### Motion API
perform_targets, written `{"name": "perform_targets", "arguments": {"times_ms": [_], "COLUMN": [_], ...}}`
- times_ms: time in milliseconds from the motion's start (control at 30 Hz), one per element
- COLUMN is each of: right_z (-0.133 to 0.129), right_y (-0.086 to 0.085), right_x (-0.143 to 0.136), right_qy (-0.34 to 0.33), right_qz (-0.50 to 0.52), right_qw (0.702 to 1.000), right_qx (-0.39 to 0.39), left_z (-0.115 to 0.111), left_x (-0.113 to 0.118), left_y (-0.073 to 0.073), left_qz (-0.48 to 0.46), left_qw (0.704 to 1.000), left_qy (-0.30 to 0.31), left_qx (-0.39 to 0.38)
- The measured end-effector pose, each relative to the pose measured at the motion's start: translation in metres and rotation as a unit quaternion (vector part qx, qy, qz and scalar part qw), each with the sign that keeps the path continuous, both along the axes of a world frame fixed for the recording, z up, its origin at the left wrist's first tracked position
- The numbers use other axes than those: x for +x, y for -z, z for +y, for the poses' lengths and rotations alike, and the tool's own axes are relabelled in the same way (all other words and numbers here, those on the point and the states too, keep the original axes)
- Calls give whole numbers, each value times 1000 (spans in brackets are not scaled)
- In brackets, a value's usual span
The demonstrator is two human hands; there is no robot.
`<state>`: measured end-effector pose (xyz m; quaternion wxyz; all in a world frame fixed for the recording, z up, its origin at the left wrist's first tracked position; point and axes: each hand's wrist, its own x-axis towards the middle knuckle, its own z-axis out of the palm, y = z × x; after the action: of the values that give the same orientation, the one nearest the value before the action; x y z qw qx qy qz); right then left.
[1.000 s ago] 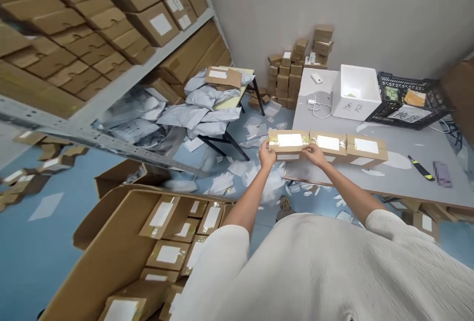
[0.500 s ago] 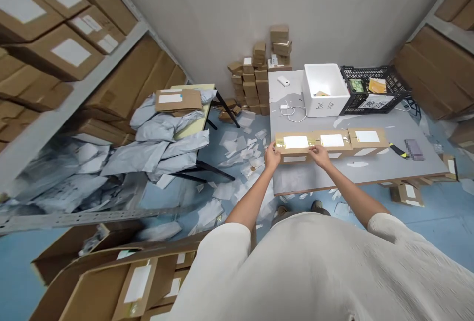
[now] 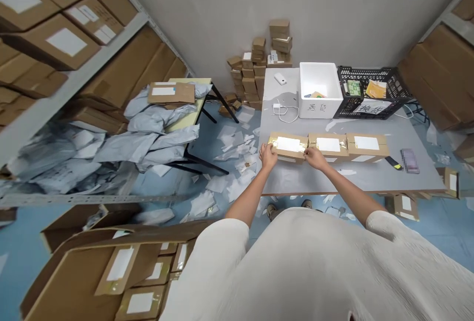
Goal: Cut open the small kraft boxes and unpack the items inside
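Note:
A small taped cardboard box (image 3: 288, 145) with a white label on top lies at the left end of a row on the grey table (image 3: 370, 178). My left hand (image 3: 268, 157) is closed on its left front corner. At the right front corner, my right hand (image 3: 315, 158) grips the same box with bent fingers. The box sits slightly askew to the row. To its right stand a middle cardboard box (image 3: 328, 145) and a right-hand cardboard box (image 3: 367, 146), both with white labels. A black and yellow cutter (image 3: 393, 163) lies past the row.
Behind the row stand a white bin (image 3: 319, 108) and a black crate (image 3: 365, 113). A white cable (image 3: 291, 117) lies to their left. Paper scraps (image 3: 237, 148) litter the floor. Grey parcels (image 3: 148, 118) cover a side table, and a large carton (image 3: 66, 281) holds boxes at lower left.
The left box has turned slightly, its right end coming nearer to me, while my hands stay at its ends. The camera view has shifted a little.

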<state>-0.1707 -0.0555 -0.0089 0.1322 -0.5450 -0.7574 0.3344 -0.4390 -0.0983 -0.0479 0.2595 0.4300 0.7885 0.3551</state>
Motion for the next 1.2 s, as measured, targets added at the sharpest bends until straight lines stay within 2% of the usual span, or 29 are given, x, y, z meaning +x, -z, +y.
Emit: {"name": "perform_targets", "arguments": {"times_ms": [133, 333, 467, 667, 833, 1000, 1200], "right_z": [30, 52, 55, 27, -4, -13, -18], "right_y": [3, 8, 9, 12, 17, 14, 10], "right_x": [-4, -19, -26, -43, -61, -75, -107], "right_qy": [-9, -59, -59, -29, 34, 59, 64], "right_qz": [-56, -98, -145, -189, -191, -192, -129], "right_qw": [998, 992, 985, 978, 979, 978, 989], "right_qx": [38, 60, 68, 78, 58, 55, 41], "left_z": [-21, -38, -35, -23, -9, 10, 9], "left_x": [22, 45, 42, 10, -25, -59, -102], "left_y": [-3, 4, 10, 12, 15, 16, 16], "left_qz": [35, 18, 14, -1, -9, 2, 62], "left_qw": [999, 988, 983, 979, 956, 932, 945], "left_qy": [3, 141, 174, 196, 293, 363, 320], "left_qx": [-30, -52, -63, -56, -17, -5, -31]}}
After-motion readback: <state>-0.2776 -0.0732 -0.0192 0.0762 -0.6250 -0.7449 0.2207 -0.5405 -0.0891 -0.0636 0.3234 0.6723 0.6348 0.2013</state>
